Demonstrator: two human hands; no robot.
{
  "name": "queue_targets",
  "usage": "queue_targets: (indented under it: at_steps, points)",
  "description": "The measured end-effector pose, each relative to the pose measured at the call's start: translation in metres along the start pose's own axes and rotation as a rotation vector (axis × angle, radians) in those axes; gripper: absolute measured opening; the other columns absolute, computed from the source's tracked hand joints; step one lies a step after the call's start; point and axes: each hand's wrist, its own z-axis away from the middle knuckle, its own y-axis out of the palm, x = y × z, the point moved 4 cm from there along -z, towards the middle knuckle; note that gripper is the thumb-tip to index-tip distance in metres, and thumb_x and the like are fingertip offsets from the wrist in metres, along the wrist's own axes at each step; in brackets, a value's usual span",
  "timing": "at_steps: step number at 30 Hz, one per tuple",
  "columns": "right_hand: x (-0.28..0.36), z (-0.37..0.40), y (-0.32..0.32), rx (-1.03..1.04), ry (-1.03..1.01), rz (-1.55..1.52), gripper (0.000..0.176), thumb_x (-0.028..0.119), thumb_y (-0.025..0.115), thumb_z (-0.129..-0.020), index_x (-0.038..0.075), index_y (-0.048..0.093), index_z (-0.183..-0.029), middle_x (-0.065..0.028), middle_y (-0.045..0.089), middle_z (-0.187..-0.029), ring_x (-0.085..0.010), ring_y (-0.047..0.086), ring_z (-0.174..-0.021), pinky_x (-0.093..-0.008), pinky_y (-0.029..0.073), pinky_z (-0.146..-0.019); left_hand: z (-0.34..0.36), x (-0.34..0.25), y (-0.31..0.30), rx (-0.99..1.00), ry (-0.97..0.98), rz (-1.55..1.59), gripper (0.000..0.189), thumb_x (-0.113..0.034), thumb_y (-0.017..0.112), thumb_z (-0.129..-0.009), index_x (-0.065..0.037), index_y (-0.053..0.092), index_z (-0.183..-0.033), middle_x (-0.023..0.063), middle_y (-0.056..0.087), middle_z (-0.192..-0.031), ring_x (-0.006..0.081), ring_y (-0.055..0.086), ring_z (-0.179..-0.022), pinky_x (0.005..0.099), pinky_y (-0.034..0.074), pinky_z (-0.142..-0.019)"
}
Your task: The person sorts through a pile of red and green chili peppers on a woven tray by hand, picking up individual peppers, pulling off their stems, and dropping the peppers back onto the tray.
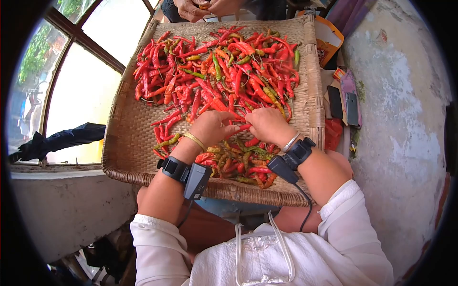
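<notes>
My left hand (210, 127) pinches one end of a red chili pepper (240, 129) over the woven tray. At its other end the fingers of my right hand (268, 125) are closed on the same chili; their tips are partly hidden. Beyond both hands spreads a large heap of chilies (210, 71), mostly red, with some green and orange ones. Closer to my body lies a smaller pile of chilies (234, 159) in mixed red, green and yellowish colours.
The tray (125, 138) has a raised rim and rests near my lap. Across it are another person's hands (200, 8). Two phones (335, 102) lie right of the tray, by a wall (396, 119). At left, a dark folded umbrella (71, 139) lies by the window.
</notes>
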Motion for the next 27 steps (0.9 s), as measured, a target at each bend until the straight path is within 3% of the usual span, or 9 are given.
queue_targets:
  at_steps: [8, 12, 15, 17, 19, 20, 22, 24, 27]
  points:
    - [0.0, -0.003, -0.013, 0.087, 0.014, -0.307, 0.011, 0.018, 0.059, -0.068, 0.008, 0.058, -0.072, -0.0125, 0.06, -0.072, -0.0291, 0.059, -0.074, -0.0406, 0.046, -0.066, 0.003, -0.002, -0.008, 0.283, -0.089, 0.216, 0.021, -0.017, 0.061, -0.074, -0.003, 0.063, -0.09, 0.0087, 0.062, -0.066, 0.0168, 0.06, -0.06, 0.0288, 0.047, -0.057]
    - [0.001, 0.0, -0.012, 0.307, 0.071, -0.228, 0.013, 0.019, 0.061, -0.067, 0.007, 0.058, -0.071, -0.0114, 0.059, -0.07, -0.0288, 0.058, -0.072, -0.0389, 0.045, -0.065, 0.01, -0.002, -0.029, 0.342, -0.106, 0.306, 0.022, -0.012, 0.059, -0.074, 0.0, 0.062, -0.091, 0.0054, 0.062, -0.069, 0.0094, 0.058, -0.06, 0.0239, 0.047, -0.055]
    - [-0.012, -0.003, -0.002, 0.238, 0.1, -0.221, 0.013, 0.018, 0.063, -0.067, 0.007, 0.058, -0.071, -0.0112, 0.059, -0.069, -0.0283, 0.058, -0.07, -0.0378, 0.045, -0.064, 0.013, 0.018, -0.046, 0.333, -0.232, 0.36, 0.026, -0.013, 0.06, -0.076, 0.002, 0.059, -0.098, 0.004, 0.062, -0.07, 0.0082, 0.056, -0.058, 0.0227, 0.046, -0.053]
    - [-0.012, -0.004, -0.003, 0.213, 0.069, -0.34, 0.013, 0.016, 0.063, -0.068, 0.005, 0.057, -0.07, -0.0103, 0.059, -0.067, -0.0256, 0.058, -0.065, -0.0361, 0.045, -0.061, 0.01, 0.037, -0.063, -0.174, -0.245, 0.606, 0.032, -0.014, 0.059, -0.08, 0.003, 0.053, -0.107, 0.0049, 0.062, -0.08, 0.007, 0.053, -0.057, 0.0202, 0.044, -0.05]
    - [-0.009, -0.004, -0.004, 0.189, 0.04, -0.459, 0.012, 0.014, 0.063, -0.069, 0.004, 0.056, -0.069, -0.0093, 0.058, -0.065, -0.0229, 0.059, -0.061, -0.0344, 0.046, -0.058, 0.009, 0.03, -0.069, -0.426, -0.266, 0.7, 0.035, -0.016, 0.058, -0.082, 0.001, 0.05, -0.112, 0.0038, 0.06, -0.085, 0.0047, 0.051, -0.058, 0.0185, 0.043, -0.05]
    - [-0.008, -0.004, -0.004, 0.178, 0.114, -0.721, 0.012, 0.013, 0.063, -0.071, 0.003, 0.056, -0.069, -0.0072, 0.058, -0.064, -0.0185, 0.058, -0.057, -0.0314, 0.045, -0.053, 0.012, 0.029, -0.074, -0.683, -0.285, 0.79, 0.038, -0.018, 0.056, -0.085, -0.001, 0.048, -0.117, 0.0027, 0.058, -0.09, 0.0024, 0.048, -0.058, 0.0168, 0.041, -0.049]
    - [-0.006, -0.006, -0.007, 0.163, 0.188, -0.981, 0.012, 0.012, 0.062, -0.074, 0.003, 0.055, -0.07, -0.005, 0.057, -0.063, -0.0141, 0.057, -0.053, -0.0285, 0.045, -0.049, 0.007, 0.021, -0.064, -0.554, -0.219, 0.6, 0.041, -0.022, 0.058, -0.084, 0.004, 0.048, -0.115, 0.0088, 0.058, -0.096, 0.0077, 0.054, -0.062, 0.0189, 0.044, -0.051]
    - [-0.008, -0.005, -0.016, 0.065, 0.303, -1.221, 0.012, 0.011, 0.06, -0.078, 0.002, 0.054, -0.073, -0.0011, 0.056, -0.063, -0.0072, 0.054, -0.05, -0.0228, 0.043, -0.044, 0.005, 0.005, -0.037, -0.176, -0.244, 0.693, 0.041, -0.024, 0.059, -0.083, 0.003, 0.05, -0.112, 0.0074, 0.06, -0.091, 0.0083, 0.054, -0.064, 0.0205, 0.045, -0.051]
    - [-0.011, -0.007, -0.018, -0.015, 0.258, -1.389, 0.009, 0.012, 0.058, -0.082, 0.004, 0.055, -0.078, 0.0001, 0.056, -0.064, -0.0047, 0.052, -0.05, -0.0194, 0.042, -0.043, 0.006, -0.014, -0.003, 0.015, -0.144, 0.683, 0.031, -0.024, 0.059, -0.083, 0.002, 0.056, -0.101, 0.0025, 0.059, -0.075, 0.0061, 0.051, -0.057, 0.0207, 0.042, -0.048]
